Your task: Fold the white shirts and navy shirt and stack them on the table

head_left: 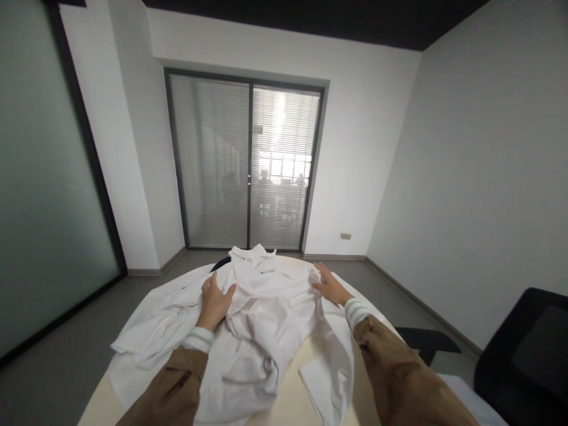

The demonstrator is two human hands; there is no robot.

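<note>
A crumpled white shirt (261,331) lies spread over a pale round table (293,402). My left hand (215,305) rests on the shirt's left half, fingers apart and laid flat on the cloth. My right hand (329,287) lies flat on the shirt's right shoulder area, fingers stretched out. Both arms wear brown sleeves with striped white cuffs. The shirt's collar (251,255) points toward the far edge of the table. A sleeve hangs over the table's left edge (133,343).
A dark item (220,264) peeks out from under the shirt at the far side. A black chair (526,361) stands at the right. Sliding glass doors with blinds (246,165) close the far wall. Grey floor surrounds the table.
</note>
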